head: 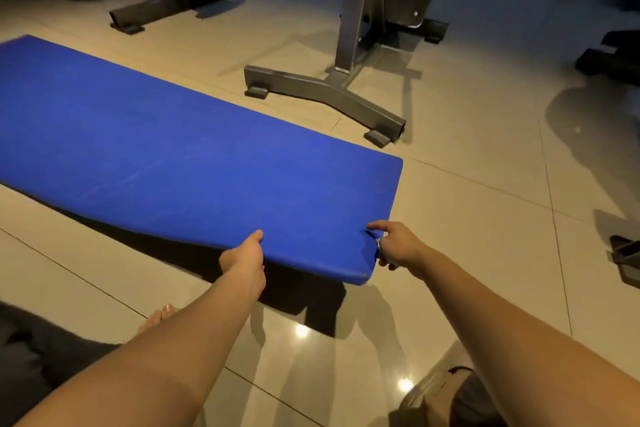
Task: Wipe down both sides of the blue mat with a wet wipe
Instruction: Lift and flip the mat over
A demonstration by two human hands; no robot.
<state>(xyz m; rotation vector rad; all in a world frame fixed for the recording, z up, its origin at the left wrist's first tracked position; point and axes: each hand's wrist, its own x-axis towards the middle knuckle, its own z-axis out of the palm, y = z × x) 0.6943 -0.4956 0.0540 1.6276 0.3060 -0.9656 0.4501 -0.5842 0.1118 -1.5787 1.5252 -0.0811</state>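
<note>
Blue mat (194,149) on the floor (467,218), near edge lifted. Hands: left hand (244,258) and right hand (398,244) both pinch that edge, thumbs on top. Risk: floppy mat sags, slips mid-flip, clips machine base (311,88).

Both arms are bare, the left forearm (180,340) and right forearm (502,315) as well as the left hand (242,255) and right hand (398,244). Dark grey cloth (41,350) covers the left leg. Beside it show bare toes (162,314) with glossy nails. By the right arm sits a beige-grey shape (429,392), maybe a shoe; I can't tell.
</note>
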